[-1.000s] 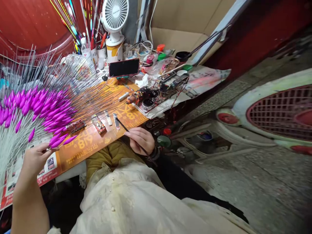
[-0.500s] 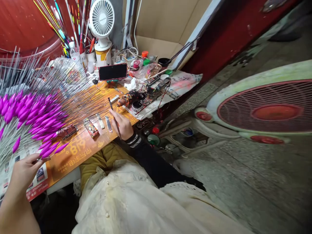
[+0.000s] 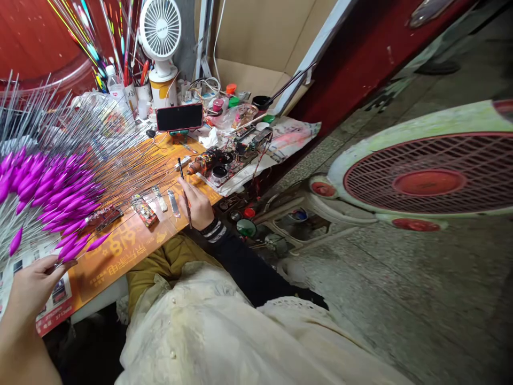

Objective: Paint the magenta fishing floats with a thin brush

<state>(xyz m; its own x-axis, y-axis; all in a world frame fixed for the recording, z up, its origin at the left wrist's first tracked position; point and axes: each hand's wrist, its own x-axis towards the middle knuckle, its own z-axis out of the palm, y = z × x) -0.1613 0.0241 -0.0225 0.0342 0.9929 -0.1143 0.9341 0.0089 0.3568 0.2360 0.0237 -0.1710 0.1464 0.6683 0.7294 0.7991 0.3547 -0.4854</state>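
Note:
At the left of the head view, my left hand (image 3: 34, 283) is closed, thumb against fingers, on the thin stem end of a purple fishing float (image 3: 98, 242). Just beyond it fans out a large bunch of purple fishing floats (image 3: 56, 192) with long thin stems; exactly which stems the fingers pinch is partly hidden. My right hand (image 3: 197, 207) grips a slim dark paintbrush (image 3: 185, 193) upright over the front edge of the table. Beside that hand lie a flat metal strip (image 3: 173, 203) and a paint-crusted block (image 3: 145, 210).
On the orange-covered table (image 3: 132, 246) stand a phone (image 3: 179, 117), a small white fan (image 3: 161, 29) and an open pot of black paint (image 3: 219, 171). Paint jars crowd the back. A large floor fan (image 3: 425, 182) stands at the right.
The whole view has shifted slightly, so things appear a little further left. Both hands keep their holds, on the float and the paintbrush.

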